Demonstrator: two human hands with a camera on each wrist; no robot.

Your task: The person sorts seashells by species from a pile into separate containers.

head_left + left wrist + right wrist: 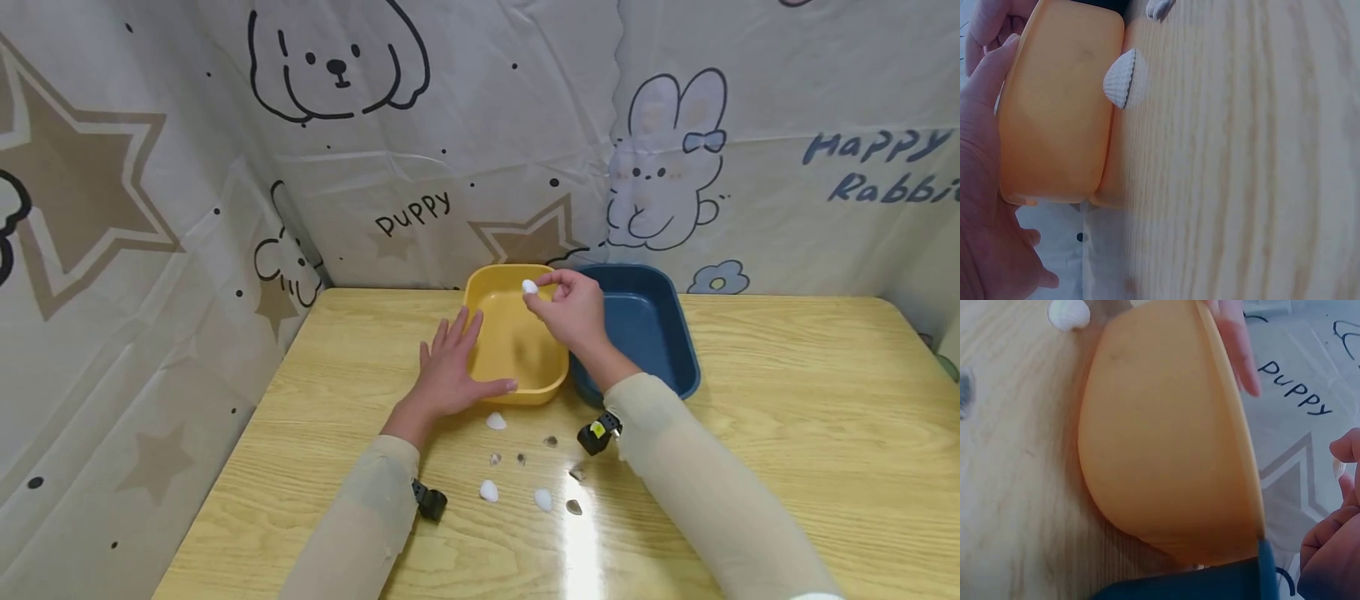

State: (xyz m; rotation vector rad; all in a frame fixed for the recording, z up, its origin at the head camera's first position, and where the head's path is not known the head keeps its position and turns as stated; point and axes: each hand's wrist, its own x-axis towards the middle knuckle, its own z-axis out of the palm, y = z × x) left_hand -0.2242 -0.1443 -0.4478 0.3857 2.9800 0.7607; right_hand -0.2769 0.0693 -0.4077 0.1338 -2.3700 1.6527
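Note:
Between thumb and forefinger, my right hand (573,312) pinches a small white seashell (530,287) above the yellow bin (517,397). Its edge also shows between the fingertips in the right wrist view. My left hand (450,375) rests at the bin's near left corner, fingers spread along the left side and thumb on the front rim. Just in front of the bin lies a ribbed white seashell (1120,79). Nearer me on the table are two more white seashells (489,491) and several small dark shells or stones (573,507).
A dark blue bin (637,333) stands against the yellow bin's right side, partly behind my right forearm. Both sit on a wood-grain table (810,417). A printed cloth (480,125) hangs at the table's back edge and along the left.

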